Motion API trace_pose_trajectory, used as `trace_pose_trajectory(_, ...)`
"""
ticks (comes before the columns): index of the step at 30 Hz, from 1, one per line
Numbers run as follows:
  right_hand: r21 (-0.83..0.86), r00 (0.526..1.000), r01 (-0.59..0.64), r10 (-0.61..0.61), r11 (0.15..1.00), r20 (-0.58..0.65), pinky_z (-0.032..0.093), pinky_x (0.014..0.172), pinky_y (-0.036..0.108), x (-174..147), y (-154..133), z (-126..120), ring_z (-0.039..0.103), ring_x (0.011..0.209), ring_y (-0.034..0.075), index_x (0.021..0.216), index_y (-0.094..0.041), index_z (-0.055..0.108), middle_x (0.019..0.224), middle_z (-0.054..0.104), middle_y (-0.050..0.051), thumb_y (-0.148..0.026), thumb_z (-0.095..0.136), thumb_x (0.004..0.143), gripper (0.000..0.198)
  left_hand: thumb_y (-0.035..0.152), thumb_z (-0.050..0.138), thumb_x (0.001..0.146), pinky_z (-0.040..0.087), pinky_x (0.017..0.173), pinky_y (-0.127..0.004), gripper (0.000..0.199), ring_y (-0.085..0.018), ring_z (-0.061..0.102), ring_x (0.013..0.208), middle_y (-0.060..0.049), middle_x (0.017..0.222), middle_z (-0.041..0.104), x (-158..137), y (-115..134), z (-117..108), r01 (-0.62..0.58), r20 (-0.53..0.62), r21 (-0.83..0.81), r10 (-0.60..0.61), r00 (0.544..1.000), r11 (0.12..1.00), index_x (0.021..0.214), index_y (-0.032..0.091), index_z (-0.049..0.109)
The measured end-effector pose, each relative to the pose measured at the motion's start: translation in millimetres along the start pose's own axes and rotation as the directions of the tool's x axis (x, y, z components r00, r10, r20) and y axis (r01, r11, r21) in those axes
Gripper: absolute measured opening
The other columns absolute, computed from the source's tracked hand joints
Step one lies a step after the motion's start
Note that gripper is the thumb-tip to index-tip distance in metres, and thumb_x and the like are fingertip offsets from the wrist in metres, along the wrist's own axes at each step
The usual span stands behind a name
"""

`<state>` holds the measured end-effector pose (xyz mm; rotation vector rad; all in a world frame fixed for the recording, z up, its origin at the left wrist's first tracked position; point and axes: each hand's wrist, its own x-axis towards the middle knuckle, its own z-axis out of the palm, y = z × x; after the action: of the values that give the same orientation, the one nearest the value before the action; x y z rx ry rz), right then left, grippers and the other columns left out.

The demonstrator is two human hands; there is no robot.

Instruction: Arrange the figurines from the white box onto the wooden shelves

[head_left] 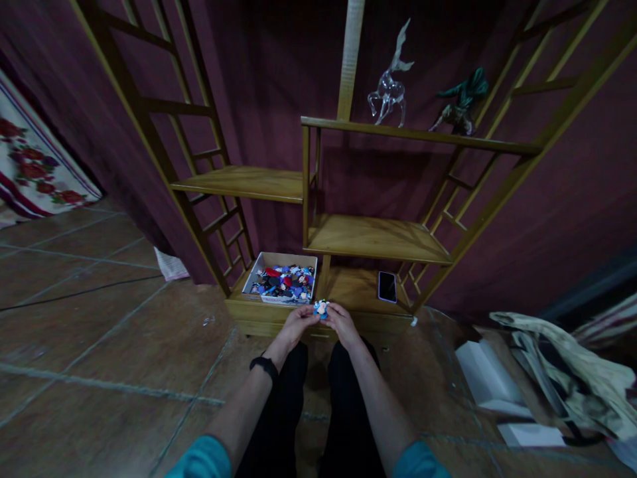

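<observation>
Between my fingertips is a small blue and white figurine (321,309) with a pale face-like patch. My left hand (297,322) pinches it from the left side, and my right hand (342,322) grips it from the right. Just beyond my left hand, a shallow white cardboard box (253,279) on the low shelf holds many small colourful figurines (286,281) in blue, purple, red and black. Their exact shapes are too small to make out.
A wooden display shelf (383,240) stands ahead of me. On it are a phone (387,287), a clear horse-like figure (390,89) and a green-topped figure (462,103). White boxes (490,375) and crumpled cloth (567,358) lie on the floor at right.
</observation>
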<state>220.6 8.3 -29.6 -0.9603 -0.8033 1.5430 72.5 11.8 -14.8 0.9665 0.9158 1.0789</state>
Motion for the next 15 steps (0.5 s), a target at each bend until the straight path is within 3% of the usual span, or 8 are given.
trace_pose_trajectory(15,-0.026,1.000,-0.018,0.018,0.999,0.015,0.050,0.076,0.037,0.6,-2.2,-1.0,0.063,0.077,0.018,0.086,-0.020,0.062,0.091,0.066,0.005,-0.046,0.070,0.060,0.038,0.026,0.079,0.051,0.043,0.074,-0.029,0.036,-0.017,0.060,0.075,-0.007,0.081,0.069,3.2,0.2,-0.1,-0.008,0.001,0.047,0.008,1.000,0.999,0.083,0.014,0.069)
